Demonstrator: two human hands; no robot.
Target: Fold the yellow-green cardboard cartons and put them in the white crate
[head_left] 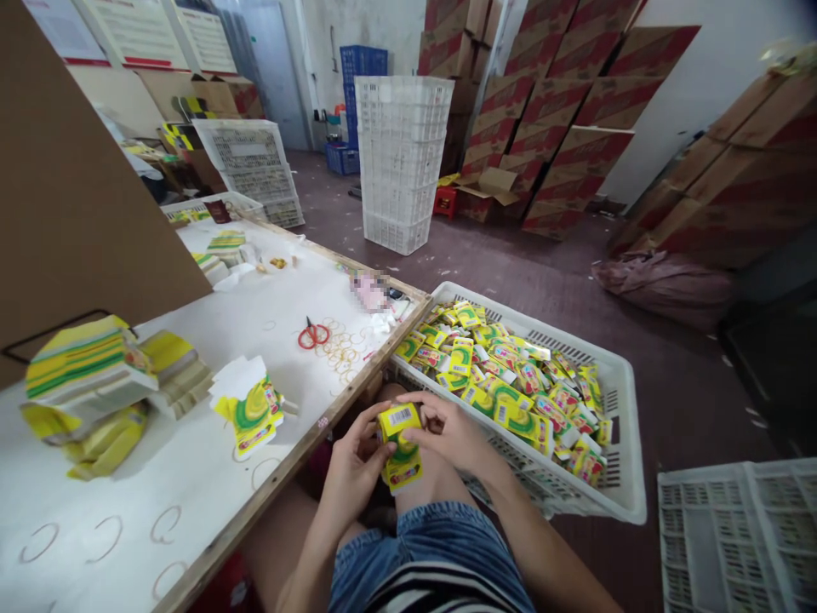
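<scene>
Between my two hands, above my lap, is a small yellow and green printed carton [402, 464] with a barcode on its upper panel. My left hand [357, 451] grips its left side, thumb on the front. The fingers of my right hand [443, 430] close on its upper right side, the thumb lying across the front. On the table to the left lies a loose pile of flat cartons [252, 413] with white flaps. At my right, a white plastic crate [613, 502] holds many folded cartons [504, 383] of the same print.
Red-handled scissors [313, 335] and scattered rubber bands [345, 353] lie on the white table [210, 502]. Bundled carton stacks [89, 362] stand at its left. Beyond are stacked white crates [402, 162] and cardboard boxes [549, 111]. Another crate [740, 536] is at lower right.
</scene>
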